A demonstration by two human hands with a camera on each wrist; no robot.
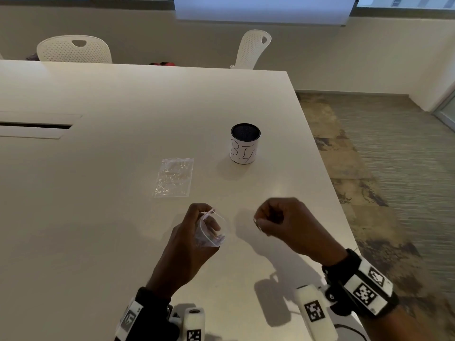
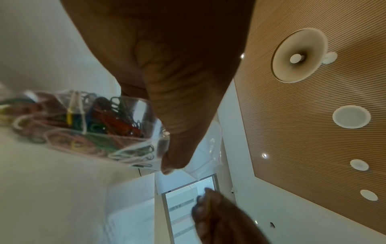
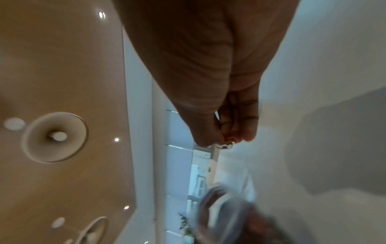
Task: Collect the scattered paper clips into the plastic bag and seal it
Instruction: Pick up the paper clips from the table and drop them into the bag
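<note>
My left hand (image 1: 194,227) holds a small clear plastic bag (image 1: 213,230) just above the table, its mouth open and facing right. The left wrist view shows the bag (image 2: 87,125) filled with several coloured paper clips, my thumb (image 2: 179,125) pressed against its side. My right hand (image 1: 278,217) hovers to the right of the bag, a short gap away, its fingers curled. It pinches a small shiny paper clip (image 1: 257,223) between thumb and fingertips; the right wrist view shows the clip (image 3: 227,144) at the fingertips. No loose clips show on the table.
A second clear plastic bag (image 1: 174,178) lies flat on the white table (image 1: 98,217), beyond my left hand. A black cup with a white handwritten label (image 1: 245,143) stands farther back right. The table's right edge (image 1: 327,180) runs close to my right hand. Two white chairs stand behind.
</note>
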